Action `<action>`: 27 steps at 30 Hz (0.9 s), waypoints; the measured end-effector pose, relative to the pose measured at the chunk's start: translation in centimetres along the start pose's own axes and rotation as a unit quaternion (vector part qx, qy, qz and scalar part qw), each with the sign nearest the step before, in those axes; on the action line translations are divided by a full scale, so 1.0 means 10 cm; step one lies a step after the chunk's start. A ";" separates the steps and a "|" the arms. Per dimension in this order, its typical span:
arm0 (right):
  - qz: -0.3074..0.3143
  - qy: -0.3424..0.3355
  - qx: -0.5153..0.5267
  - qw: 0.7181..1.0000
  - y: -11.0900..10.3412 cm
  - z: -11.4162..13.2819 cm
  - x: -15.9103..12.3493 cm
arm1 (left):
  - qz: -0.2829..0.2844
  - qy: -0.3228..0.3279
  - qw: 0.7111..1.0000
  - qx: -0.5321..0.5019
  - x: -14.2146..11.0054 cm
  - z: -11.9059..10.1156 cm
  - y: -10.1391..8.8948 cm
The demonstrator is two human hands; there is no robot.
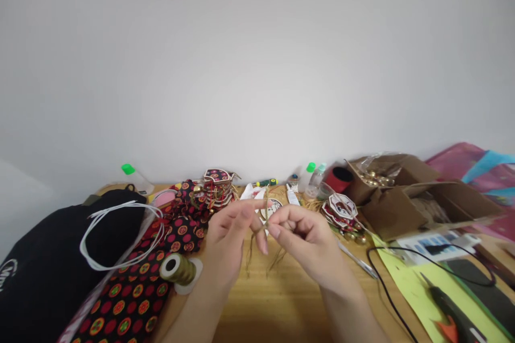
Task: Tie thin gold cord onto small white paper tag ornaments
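Both hands are raised over the front middle of the wooden table, working a thin olive-gold cord (266,206). My right hand (308,233) pinches the cord between thumb and index finger. Opposite it, my left hand (231,233) has its fingers bent around the same cord, thumb against the index finger. A loop of cord stands up between the hands, and loose ends hang below the fingertips. Where the strands cross is partly covered by my fingers. Behind them lies a round printed piece (273,207), partly hidden. A spool of olive-gold thread (183,269) sits left of my left wrist.
Patterned dark fabric (137,300), a black bag (60,268) and a coiled white cord (86,249) lie left. Hanging ornaments (219,190) stand behind. To the right are scissors (360,261), open cardboard boxes (386,214), a black cable (382,284) and a glue gun (450,308).
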State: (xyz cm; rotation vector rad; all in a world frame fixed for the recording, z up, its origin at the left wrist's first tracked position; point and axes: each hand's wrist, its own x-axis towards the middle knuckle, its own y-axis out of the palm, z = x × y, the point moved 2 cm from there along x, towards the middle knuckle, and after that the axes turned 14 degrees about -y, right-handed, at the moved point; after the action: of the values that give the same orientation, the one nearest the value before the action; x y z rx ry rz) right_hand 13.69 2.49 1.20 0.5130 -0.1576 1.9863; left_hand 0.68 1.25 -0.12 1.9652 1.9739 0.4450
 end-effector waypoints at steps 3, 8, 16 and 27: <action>-0.028 -0.012 -0.040 0.999 -0.07 0.01 -0.02 | 0.019 0.012 0.999 0.041 -0.01 -0.02 0.02; -0.037 -0.030 -0.037 0.998 -0.08 0.04 -0.02 | 0.010 -0.003 0.994 0.111 -0.04 -0.06 0.07; -0.030 -0.043 -0.055 0.997 -0.08 0.06 -0.05 | 0.041 -0.045 0.995 0.074 0.01 -0.03 0.08; -0.012 -0.058 -0.104 0.993 -0.09 0.05 -0.04 | -0.025 0.100 0.980 0.169 0.02 -0.02 0.06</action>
State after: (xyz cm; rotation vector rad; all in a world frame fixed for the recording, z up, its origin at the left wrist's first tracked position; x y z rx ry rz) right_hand 14.74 2.41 1.44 0.4927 -0.4234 1.8910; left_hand 1.13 1.51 0.36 2.1327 2.3532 0.3204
